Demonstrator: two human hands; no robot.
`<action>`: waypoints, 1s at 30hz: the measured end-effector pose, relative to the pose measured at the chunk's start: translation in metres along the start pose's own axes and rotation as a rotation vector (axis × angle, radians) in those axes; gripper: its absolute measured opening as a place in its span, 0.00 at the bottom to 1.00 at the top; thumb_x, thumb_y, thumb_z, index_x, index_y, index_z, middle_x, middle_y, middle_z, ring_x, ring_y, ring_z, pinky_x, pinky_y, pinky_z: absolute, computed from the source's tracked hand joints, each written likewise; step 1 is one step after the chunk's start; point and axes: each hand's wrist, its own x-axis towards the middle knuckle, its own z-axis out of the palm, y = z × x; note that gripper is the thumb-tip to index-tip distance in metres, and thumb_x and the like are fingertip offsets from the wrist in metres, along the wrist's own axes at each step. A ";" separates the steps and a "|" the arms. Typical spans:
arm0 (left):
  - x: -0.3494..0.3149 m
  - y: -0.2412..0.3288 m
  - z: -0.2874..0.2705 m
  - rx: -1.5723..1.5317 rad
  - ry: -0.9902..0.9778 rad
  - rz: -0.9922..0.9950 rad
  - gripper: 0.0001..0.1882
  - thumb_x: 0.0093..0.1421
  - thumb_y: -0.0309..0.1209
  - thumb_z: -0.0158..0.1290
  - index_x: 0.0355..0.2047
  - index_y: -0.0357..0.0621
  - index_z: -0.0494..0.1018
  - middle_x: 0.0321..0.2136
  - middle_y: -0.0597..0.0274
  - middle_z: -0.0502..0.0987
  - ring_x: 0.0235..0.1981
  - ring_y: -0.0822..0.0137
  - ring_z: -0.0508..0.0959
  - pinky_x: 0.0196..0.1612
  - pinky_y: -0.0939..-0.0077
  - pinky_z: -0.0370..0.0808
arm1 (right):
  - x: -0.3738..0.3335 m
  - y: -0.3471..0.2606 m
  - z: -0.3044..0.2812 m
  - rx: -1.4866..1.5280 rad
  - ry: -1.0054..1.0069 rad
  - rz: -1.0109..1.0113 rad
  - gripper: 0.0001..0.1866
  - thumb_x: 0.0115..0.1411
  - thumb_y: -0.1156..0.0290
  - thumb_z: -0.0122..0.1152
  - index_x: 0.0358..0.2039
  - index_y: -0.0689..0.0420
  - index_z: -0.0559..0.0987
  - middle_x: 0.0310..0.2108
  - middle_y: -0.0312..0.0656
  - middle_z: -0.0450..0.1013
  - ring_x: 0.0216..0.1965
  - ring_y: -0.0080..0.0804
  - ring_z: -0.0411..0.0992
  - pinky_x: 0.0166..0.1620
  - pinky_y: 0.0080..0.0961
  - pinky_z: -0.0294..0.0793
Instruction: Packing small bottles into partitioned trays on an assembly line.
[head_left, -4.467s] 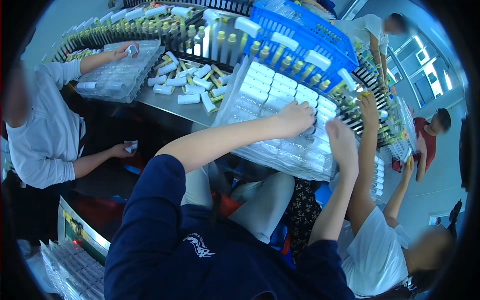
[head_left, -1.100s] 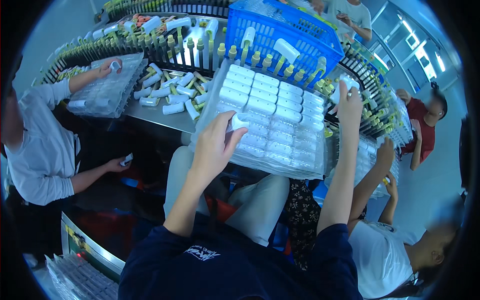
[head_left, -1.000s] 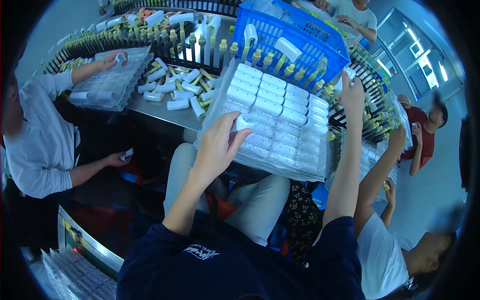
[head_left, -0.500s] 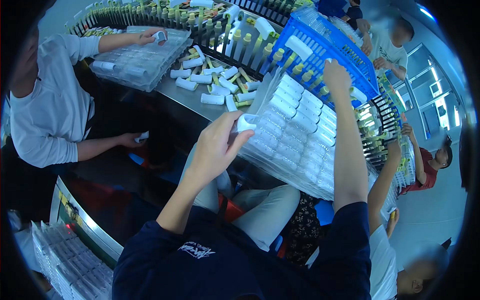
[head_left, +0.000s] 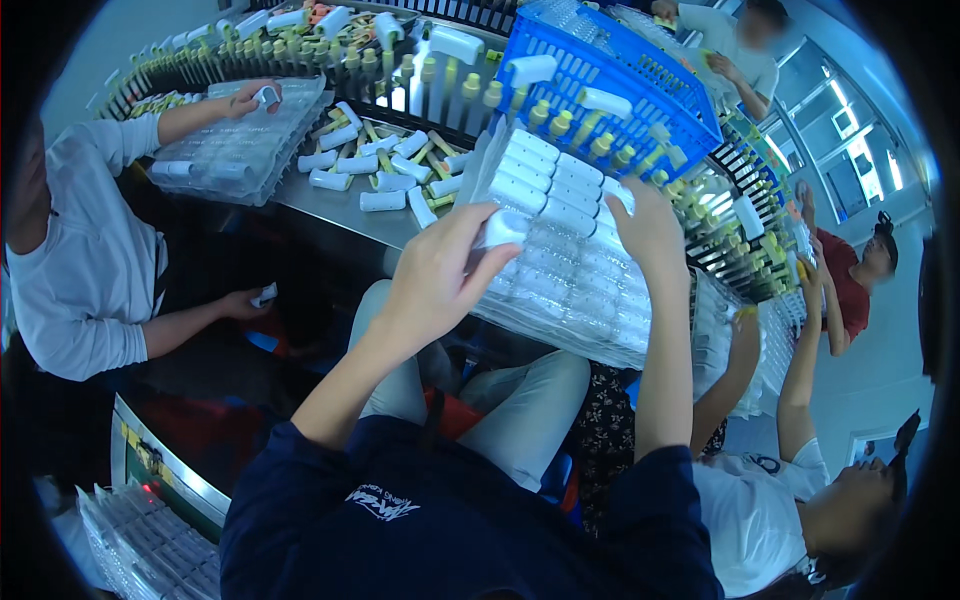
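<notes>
My left hand (head_left: 432, 268) grips a small white plastic casing (head_left: 506, 229) between thumb and fingers, just over the left part of a clear blister tray (head_left: 575, 325). Rows of similar white casings (head_left: 528, 160) fill the tray's far part, while its nearer pockets look covered by clear plastic. Over the tray's far right edge hovers my right hand (head_left: 652, 232), its thumb and forefinger apart and no held thing visible. Past the tray runs a black rack (head_left: 375, 100) of yellow-green pegs, some topped with white casings (head_left: 604, 102).
A blue plastic crate (head_left: 600, 70) stands behind the rack. White casings with yellow-green stems (head_left: 395, 182) lie heaped on the metal table (head_left: 330, 199). At left, a co-worker's hand (head_left: 256, 97) holds a casing above stacked trays (head_left: 215, 160). Other people's arms (head_left: 798, 350) reach in at right.
My right hand has drawn back from the rack toward the tray. A white casing now sits on the peg near where it was. My left hand still holds its casing; the view has shifted.
</notes>
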 end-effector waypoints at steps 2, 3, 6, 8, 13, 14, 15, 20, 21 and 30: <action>0.019 0.005 0.015 -0.006 -0.011 0.044 0.18 0.60 0.36 0.59 0.44 0.36 0.70 0.30 0.48 0.77 0.29 0.50 0.78 0.32 0.65 0.74 | -0.038 0.027 -0.008 -0.020 0.015 0.124 0.19 0.60 0.58 0.59 0.44 0.60 0.77 0.44 0.55 0.74 0.46 0.54 0.73 0.47 0.46 0.73; 0.031 0.010 0.025 -0.009 -0.011 0.082 0.18 0.60 0.37 0.58 0.44 0.36 0.70 0.30 0.48 0.77 0.28 0.50 0.79 0.32 0.64 0.74 | -0.052 0.043 -0.005 -0.055 0.005 0.179 0.18 0.60 0.58 0.59 0.44 0.59 0.78 0.43 0.54 0.74 0.44 0.54 0.73 0.47 0.46 0.73; 0.072 0.023 0.067 -0.164 -0.070 0.033 0.17 0.62 0.38 0.56 0.42 0.37 0.71 0.27 0.49 0.76 0.26 0.51 0.78 0.29 0.63 0.72 | -0.087 0.081 0.009 -0.025 0.065 0.229 0.14 0.58 0.64 0.62 0.42 0.55 0.76 0.43 0.49 0.73 0.46 0.53 0.71 0.46 0.45 0.72; 0.099 0.023 0.090 -0.173 -0.139 -0.036 0.18 0.61 0.41 0.56 0.38 0.37 0.70 0.24 0.49 0.76 0.25 0.50 0.77 0.29 0.61 0.71 | -0.086 0.078 0.009 0.015 0.083 0.212 0.14 0.57 0.65 0.63 0.42 0.55 0.76 0.43 0.48 0.73 0.46 0.52 0.70 0.46 0.45 0.72; 0.160 0.012 0.156 -0.057 -0.034 0.069 0.21 0.62 0.44 0.54 0.33 0.33 0.70 0.21 0.51 0.75 0.22 0.51 0.74 0.27 0.60 0.68 | -0.074 0.086 0.011 0.028 0.082 0.177 0.12 0.56 0.68 0.63 0.41 0.54 0.77 0.40 0.46 0.73 0.44 0.51 0.70 0.44 0.44 0.72; 0.169 0.012 0.163 -0.027 -0.067 0.036 0.21 0.62 0.44 0.54 0.33 0.33 0.70 0.21 0.50 0.76 0.23 0.51 0.75 0.28 0.60 0.69 | -0.074 0.092 0.016 0.047 0.114 0.131 0.12 0.55 0.69 0.63 0.41 0.54 0.77 0.40 0.46 0.73 0.43 0.51 0.70 0.44 0.44 0.73; 0.175 0.014 0.168 0.004 -0.103 0.001 0.21 0.62 0.44 0.54 0.33 0.33 0.70 0.22 0.49 0.76 0.24 0.51 0.76 0.29 0.60 0.70 | -0.074 0.094 0.018 0.039 0.119 0.129 0.12 0.55 0.69 0.63 0.41 0.53 0.77 0.39 0.46 0.73 0.43 0.50 0.70 0.44 0.44 0.73; 0.185 0.010 0.190 0.050 -0.218 -0.125 0.23 0.62 0.42 0.52 0.38 0.26 0.67 0.30 0.35 0.78 0.34 0.41 0.80 0.39 0.49 0.75 | -0.075 0.093 0.029 0.045 0.199 0.128 0.12 0.54 0.70 0.65 0.40 0.53 0.78 0.39 0.45 0.73 0.44 0.49 0.70 0.45 0.43 0.73; 0.187 0.004 0.191 0.069 -0.132 -0.143 0.23 0.62 0.41 0.51 0.39 0.26 0.67 0.30 0.34 0.78 0.35 0.39 0.79 0.40 0.48 0.75 | -0.075 0.092 0.028 0.050 0.203 0.129 0.12 0.54 0.70 0.65 0.40 0.53 0.78 0.39 0.45 0.73 0.44 0.49 0.70 0.45 0.43 0.73; 0.249 -0.064 0.140 0.309 -0.200 -0.220 0.24 0.59 0.46 0.54 0.33 0.29 0.78 0.36 0.36 0.79 0.41 0.42 0.79 0.45 0.55 0.76 | -0.044 0.113 0.014 0.133 -0.145 0.087 0.13 0.48 0.69 0.70 0.37 0.52 0.82 0.39 0.43 0.75 0.46 0.45 0.73 0.47 0.43 0.74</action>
